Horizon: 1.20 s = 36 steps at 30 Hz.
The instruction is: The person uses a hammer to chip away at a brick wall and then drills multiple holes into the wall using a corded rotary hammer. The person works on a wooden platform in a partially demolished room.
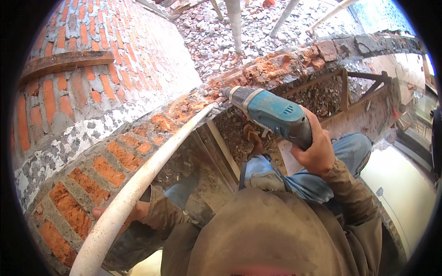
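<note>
My right hand (pixel 317 149) is closed round the rear grip of a teal and black hammer drill (pixel 276 112). The drill points left, and its front end meets the broken top of the brick wall (pixel 110 170). The exact contact of the bit is hidden among grey rubble. A long whitish pole (pixel 133 193) slants from near that spot toward the lower left. My left hand (pixel 134 214) lies behind the pole, with one fingertip showing past its far side by the bricks. Most of its fingers are hidden, so whether they grip the pole cannot be made out.
A brick surface with a wooden plank (pixel 69 62) stands at upper left. Broken rubble (pixel 207 39) spreads beyond the wall, crossed by upright poles (pixel 234 25). Below me are a sandalled foot (pixel 251 134), debris and a wooden frame (pixel 345 89) at right.
</note>
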Available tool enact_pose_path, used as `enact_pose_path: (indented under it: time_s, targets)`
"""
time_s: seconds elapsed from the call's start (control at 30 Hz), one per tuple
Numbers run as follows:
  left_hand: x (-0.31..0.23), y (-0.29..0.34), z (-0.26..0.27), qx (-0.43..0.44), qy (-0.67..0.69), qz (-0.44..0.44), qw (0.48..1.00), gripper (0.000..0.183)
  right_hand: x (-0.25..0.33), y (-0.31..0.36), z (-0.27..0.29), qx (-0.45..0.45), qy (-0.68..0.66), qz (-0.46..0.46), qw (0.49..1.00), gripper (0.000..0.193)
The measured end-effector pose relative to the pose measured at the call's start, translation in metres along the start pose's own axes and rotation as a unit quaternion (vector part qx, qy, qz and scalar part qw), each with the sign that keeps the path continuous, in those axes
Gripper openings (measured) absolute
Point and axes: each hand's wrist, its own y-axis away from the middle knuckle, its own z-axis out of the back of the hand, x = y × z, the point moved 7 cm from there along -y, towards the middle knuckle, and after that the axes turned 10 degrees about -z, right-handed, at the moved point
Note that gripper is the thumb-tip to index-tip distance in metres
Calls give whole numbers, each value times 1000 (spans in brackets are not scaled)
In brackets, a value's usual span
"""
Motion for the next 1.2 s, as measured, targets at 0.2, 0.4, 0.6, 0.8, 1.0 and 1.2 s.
enact_pose_path:
  time_s: [0.2,0.4,0.6,0.8,1.0,1.2]
  targets:
    - [4,7,2,14,40,36,998,63,-5,-4,-8,20,-16,-5,1000,95]
    - [14,-3,-6,2,114,108,988,89,-11,-22,-9,27,-25,14,999,96]
    - [11,-25,-15,4,168,113,979,102,-22,-10,-25,4,-39,33,999,95]
    - [11,-22,-21,58,210,192,957,103,-28,-28,-28,33,-12,62,997,94]
    - [25,0,-20,27,130,181,975,109,-39,-18,-28,9,-20,62,998,93]
    - [19,-6,-27,7,268,180,946,110,-19,-22,-27,19,6,71,997,87]
